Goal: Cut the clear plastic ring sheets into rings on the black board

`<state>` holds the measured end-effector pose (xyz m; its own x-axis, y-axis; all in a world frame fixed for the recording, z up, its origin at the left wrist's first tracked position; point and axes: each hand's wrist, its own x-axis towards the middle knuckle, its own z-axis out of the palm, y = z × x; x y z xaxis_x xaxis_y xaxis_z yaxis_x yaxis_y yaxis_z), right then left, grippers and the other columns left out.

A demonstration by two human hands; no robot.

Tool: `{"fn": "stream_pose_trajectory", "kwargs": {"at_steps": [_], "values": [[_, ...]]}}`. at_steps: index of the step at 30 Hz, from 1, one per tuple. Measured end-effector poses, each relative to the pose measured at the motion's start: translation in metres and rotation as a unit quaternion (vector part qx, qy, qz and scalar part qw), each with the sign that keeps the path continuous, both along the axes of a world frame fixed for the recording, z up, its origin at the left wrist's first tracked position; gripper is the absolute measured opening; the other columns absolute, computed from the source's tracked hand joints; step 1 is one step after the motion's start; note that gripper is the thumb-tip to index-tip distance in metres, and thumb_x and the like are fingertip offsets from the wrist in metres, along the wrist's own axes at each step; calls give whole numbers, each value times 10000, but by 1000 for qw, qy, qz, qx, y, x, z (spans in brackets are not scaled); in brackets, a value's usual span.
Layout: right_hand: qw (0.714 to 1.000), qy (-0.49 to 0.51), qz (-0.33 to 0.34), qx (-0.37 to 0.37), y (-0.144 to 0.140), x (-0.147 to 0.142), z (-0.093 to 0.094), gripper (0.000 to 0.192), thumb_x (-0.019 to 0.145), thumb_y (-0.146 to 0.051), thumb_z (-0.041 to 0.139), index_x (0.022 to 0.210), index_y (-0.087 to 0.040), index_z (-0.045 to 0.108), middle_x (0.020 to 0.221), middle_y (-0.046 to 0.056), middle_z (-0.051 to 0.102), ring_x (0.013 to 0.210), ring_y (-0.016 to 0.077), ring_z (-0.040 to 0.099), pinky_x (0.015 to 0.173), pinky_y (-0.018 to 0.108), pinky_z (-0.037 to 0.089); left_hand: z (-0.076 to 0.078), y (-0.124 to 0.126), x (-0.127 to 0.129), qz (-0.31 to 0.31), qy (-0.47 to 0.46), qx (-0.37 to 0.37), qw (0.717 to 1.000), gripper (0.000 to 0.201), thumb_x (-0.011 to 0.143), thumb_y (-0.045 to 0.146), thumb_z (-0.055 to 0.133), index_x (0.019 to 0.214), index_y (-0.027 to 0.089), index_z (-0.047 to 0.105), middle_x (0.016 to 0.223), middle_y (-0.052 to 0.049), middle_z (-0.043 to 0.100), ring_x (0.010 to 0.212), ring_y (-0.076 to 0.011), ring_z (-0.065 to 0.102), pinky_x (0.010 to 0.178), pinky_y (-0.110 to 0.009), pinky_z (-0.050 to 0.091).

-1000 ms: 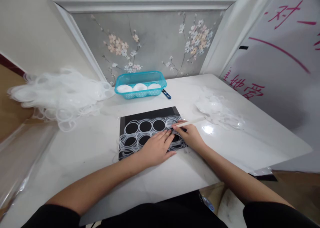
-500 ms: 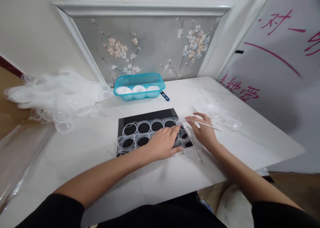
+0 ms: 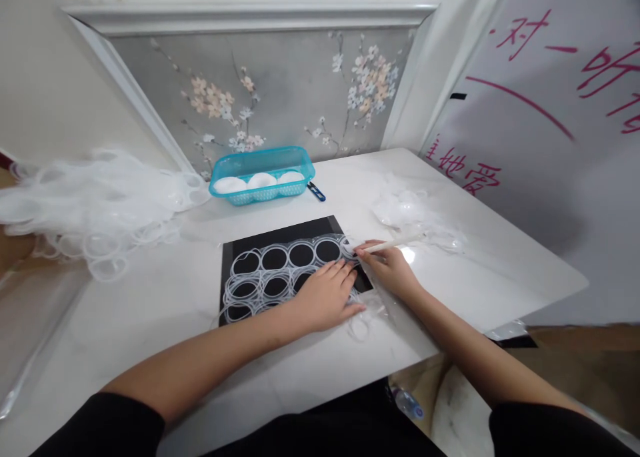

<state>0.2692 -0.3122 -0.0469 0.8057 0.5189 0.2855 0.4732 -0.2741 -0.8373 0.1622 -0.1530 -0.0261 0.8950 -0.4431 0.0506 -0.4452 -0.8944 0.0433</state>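
Observation:
A clear plastic sheet of joined rings (image 3: 270,273) lies on a black mat (image 3: 260,237) in the middle of the white table (image 3: 165,310). My left hand (image 3: 325,297) presses flat on the right part of that sheet, fingers spread. My right hand (image 3: 390,270) sits just to its right and grips a thin white stick-like tool (image 3: 395,245), whose tip touches the sheet near the mat's right edge. A loose clear ring (image 3: 361,327) lies on the table below my left hand.
A teal basket (image 3: 263,175) with three white round pieces stands at the back, a small dark tool (image 3: 317,191) beside it. Heaps of clear plastic ring sheets (image 3: 95,197) cover the left side. Clear cut-out scraps (image 3: 415,213) lie at the right. A lettered white board (image 3: 545,130) leans there.
My right hand, lifted off to the right half a second ago, has come back to the sheet with the tool tip down. The view has shifted slightly to the right.

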Motion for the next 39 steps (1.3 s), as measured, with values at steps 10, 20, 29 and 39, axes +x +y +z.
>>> {"fn": "stream_pose_trajectory", "kwargs": {"at_steps": [10, 20, 29, 39], "values": [[1000, 4, -4, -7, -1, 4, -1, 292, 862, -424, 546, 852, -190, 722, 918, 75, 714, 919, 237, 655, 860, 367, 496, -2, -1, 1, 3, 39, 3, 999, 723, 934, 581, 362, 1359, 1, 435, 1439, -203, 380, 1358, -301, 338, 1135, -401, 241], [935, -286, 75, -197, 0, 18, 10, 287, 821, -121, 479, 946, -266, 693, 951, 20, 722, 1128, 261, 543, 1065, 497, 284, 0, 4, 3, -8, 50, -32, 998, 756, 895, 571, 453, 1364, -21, 412, 1435, -226, 374, 1367, -309, 316, 1133, -415, 256], [938, -216, -199, -185, -50, 115, 58, 215, 810, -317, 542, 758, -191, 709, 869, 138, 689, 1160, 380, 502, 940, 559, 366, 34, 40, -10, -84, 91, -106, 987, 735, 880, 658, 420, 1419, 160, 383, 1525, -126, 241, 1411, -261, 232, 1152, -445, 195], [961, 122, 192, -157, -41, -17, 48, 323, 819, -499, 586, 765, -219, 738, 1099, 97, 678, 1192, 320, 541, 804, 382, 545, 23, 174, -43, 343, 29, -229, 910, 283, 752, 422, 584, 822, 148, 602, 986, -124, 575, 1000, -311, 510, 951, -499, 368]]}}
